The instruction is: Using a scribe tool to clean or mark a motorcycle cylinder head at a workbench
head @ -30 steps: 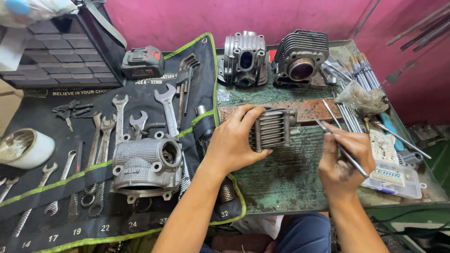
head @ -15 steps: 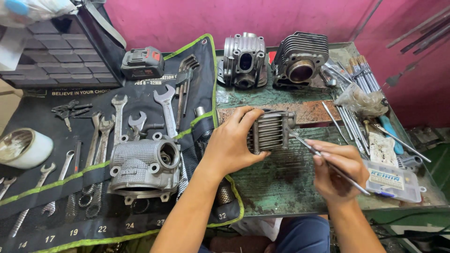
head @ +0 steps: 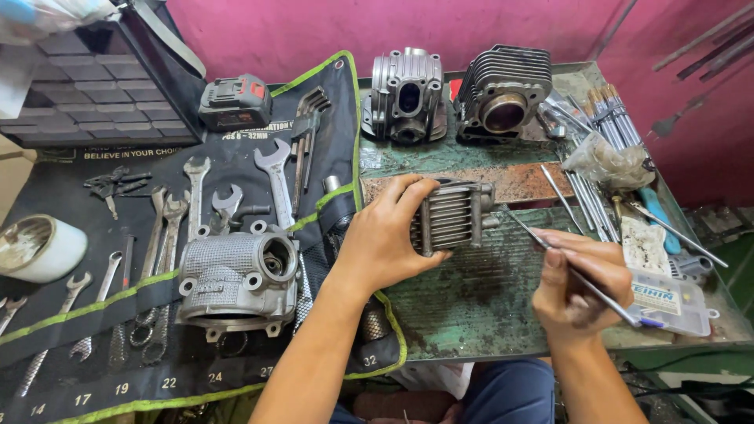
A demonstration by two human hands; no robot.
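Note:
My left hand (head: 389, 235) grips a small finned metal engine part (head: 452, 216), holding it upright on the worn green bench top (head: 471, 306). My right hand (head: 577, 286) pinches a thin metal rod (head: 550, 253) like a pen. The rod slants up and left, and its tip sits close to the right side of the finned part. Whether the tip touches the part I cannot tell.
A black tool roll (head: 157, 275) with several wrenches lies at left, bearing a grey engine casting (head: 236, 279). A cylinder head (head: 407, 94) and a finned cylinder (head: 503, 98) stand at the back. Loose rods (head: 597, 157) and a clear plastic box (head: 667, 302) crowd the right edge.
My right hand has shifted left and turned the rod, so its tip now points toward the finned part. My left hand keeps the part in the same place.

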